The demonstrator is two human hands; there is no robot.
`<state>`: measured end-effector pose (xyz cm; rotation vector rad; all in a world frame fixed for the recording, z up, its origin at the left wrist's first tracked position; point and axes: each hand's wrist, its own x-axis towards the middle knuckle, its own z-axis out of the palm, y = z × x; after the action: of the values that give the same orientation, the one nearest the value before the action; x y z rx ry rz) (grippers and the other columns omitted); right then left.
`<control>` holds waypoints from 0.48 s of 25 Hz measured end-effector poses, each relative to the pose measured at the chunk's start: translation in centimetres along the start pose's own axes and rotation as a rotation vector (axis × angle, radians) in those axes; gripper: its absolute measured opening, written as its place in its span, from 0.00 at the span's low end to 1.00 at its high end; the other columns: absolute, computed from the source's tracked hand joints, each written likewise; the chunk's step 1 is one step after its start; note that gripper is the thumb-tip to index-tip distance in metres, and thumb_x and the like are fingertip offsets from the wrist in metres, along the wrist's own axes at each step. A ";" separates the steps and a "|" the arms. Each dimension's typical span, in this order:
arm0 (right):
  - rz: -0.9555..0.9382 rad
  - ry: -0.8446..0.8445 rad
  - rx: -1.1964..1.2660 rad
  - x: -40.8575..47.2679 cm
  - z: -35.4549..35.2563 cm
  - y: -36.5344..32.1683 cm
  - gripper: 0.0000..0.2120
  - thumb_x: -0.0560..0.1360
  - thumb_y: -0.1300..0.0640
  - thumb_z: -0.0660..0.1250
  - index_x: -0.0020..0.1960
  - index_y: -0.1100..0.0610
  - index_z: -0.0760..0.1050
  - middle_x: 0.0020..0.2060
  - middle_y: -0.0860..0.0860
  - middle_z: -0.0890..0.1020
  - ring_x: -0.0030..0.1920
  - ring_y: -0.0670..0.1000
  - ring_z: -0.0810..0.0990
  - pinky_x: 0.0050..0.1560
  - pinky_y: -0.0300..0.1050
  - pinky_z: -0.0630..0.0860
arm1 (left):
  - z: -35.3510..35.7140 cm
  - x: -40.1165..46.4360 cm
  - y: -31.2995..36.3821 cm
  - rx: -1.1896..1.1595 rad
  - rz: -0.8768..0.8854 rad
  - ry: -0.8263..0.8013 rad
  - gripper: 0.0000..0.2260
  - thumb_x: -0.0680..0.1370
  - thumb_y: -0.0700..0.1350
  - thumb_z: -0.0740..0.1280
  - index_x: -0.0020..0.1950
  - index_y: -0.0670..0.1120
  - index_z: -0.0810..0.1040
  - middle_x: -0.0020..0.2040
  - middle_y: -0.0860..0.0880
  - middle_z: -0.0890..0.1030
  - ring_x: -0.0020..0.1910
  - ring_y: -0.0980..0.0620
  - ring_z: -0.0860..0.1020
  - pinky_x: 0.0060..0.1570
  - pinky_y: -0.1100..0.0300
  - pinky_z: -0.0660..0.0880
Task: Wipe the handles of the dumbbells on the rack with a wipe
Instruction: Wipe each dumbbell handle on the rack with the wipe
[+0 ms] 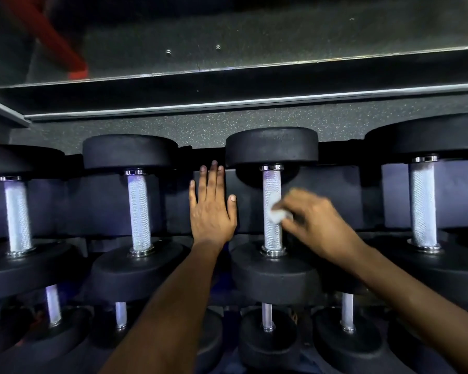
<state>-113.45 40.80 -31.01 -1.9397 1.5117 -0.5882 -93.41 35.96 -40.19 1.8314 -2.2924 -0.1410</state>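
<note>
Several black dumbbells with knurled silver handles lie on the top tier of the rack [335, 190]. My right hand [312, 217] pinches a small white wipe [276, 211] against the middle of the third dumbbell's handle [272, 233]; the hand is motion-blurred. My left hand [211, 209] lies flat with straight fingers on the dark rack panel between the second dumbbell's handle [139, 211] and the third. Other handles stand at far left [18, 217] and far right [422, 206].
A lower tier holds several smaller dumbbells [266, 317] under my forearms. Behind the rack run speckled rubber flooring [200, 128], a mirror with a metal frame [227, 74], and a red post [52, 39] at upper left.
</note>
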 end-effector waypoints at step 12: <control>0.652 -0.103 0.495 -1.9 -0.1 0.1 0.14 0.68 0.68 0.70 0.36 0.49 0.77 0.34 0.48 0.82 0.37 0.43 0.79 0.45 0.41 0.76 | 0.0 0.1 0.0 0.009 -0.006 -0.005 0.29 0.78 0.50 0.54 0.77 0.40 0.58 0.78 0.44 0.58 0.77 0.46 0.53 0.74 0.47 0.49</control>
<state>-114.02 42.59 -31.00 -1.0124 1.6216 -0.4920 -93.46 35.90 -40.14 1.8441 -2.2944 -0.1365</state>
